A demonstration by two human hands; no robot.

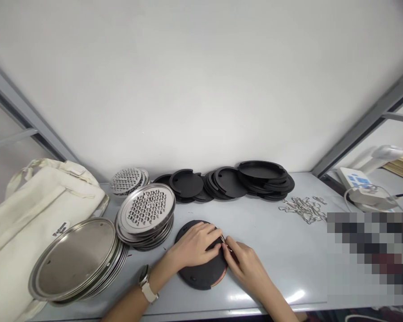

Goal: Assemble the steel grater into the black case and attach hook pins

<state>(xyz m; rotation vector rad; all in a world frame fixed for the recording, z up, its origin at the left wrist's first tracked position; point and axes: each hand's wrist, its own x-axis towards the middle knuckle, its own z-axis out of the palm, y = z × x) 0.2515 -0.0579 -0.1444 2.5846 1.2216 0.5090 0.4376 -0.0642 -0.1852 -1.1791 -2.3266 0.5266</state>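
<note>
Your left hand (199, 241) is resting, thumb and fingers apart, on the black disc (201, 275) lying on the grey table (275, 250); your right hand (241, 258) is pinching 1 slim metal piece (224, 241) by the disc's edge.

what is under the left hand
Under the left hand is a round black disc, its surface showing around the hand. What the palm and fingers cover can't be seen.

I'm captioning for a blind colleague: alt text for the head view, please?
A person's left hand rests on a round black disc while the right hand holds a small silver metal piece at its edge. Stacked silver metal grater discs stand to the left, more round black discs behind, on a grey table.
</note>
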